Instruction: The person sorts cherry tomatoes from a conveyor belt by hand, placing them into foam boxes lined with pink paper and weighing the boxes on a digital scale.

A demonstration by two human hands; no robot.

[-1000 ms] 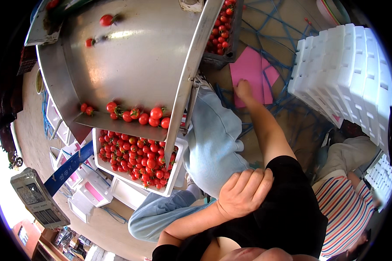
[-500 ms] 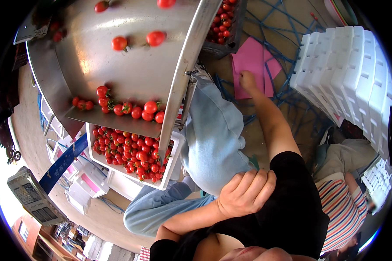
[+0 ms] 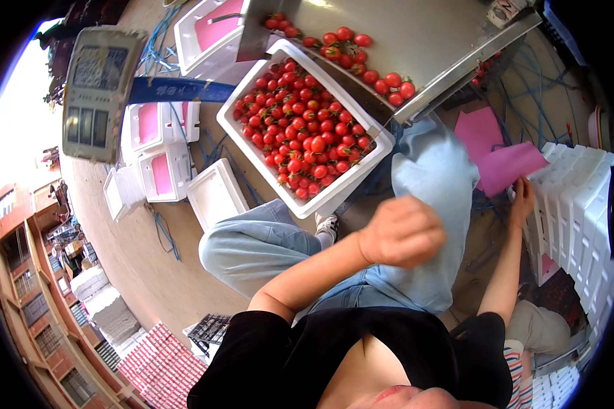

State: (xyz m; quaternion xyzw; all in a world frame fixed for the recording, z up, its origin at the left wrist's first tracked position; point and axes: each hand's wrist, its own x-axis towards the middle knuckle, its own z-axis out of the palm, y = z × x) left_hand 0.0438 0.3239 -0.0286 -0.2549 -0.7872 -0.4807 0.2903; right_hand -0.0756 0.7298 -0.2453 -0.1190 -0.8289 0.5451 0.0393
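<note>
My left hand (image 3: 401, 230), slightly blurred, is curled in a fist above my jeans, below the foam crate (image 3: 382, 146) full of red cherry tomatoes (image 3: 293, 123); anything inside the fist is hidden. My right hand (image 3: 522, 196) grips the lower edge of a pink sheet (image 3: 508, 165), which is folded up beside a stack of white foam crates (image 3: 569, 225). More pink paper (image 3: 474, 126) lies behind it. At the top, a steel chute (image 3: 450, 41) holds a row of tomatoes along its lip, next to the full crate.
A weighing display (image 3: 95, 92) on a blue post stands at upper left, near pink-lined foam boxes (image 3: 158, 177) and a white lid (image 3: 215, 194). Blue straps (image 3: 164, 232) lie on the floor. A co-worker in a striped shirt (image 3: 515, 368) is at lower right, mostly hidden.
The view has swung, bringing the crate toward the middle. My right hand has lifted the pink sheet off the floor toward the foam stack. My left fist has moved away from the black sleeve.
</note>
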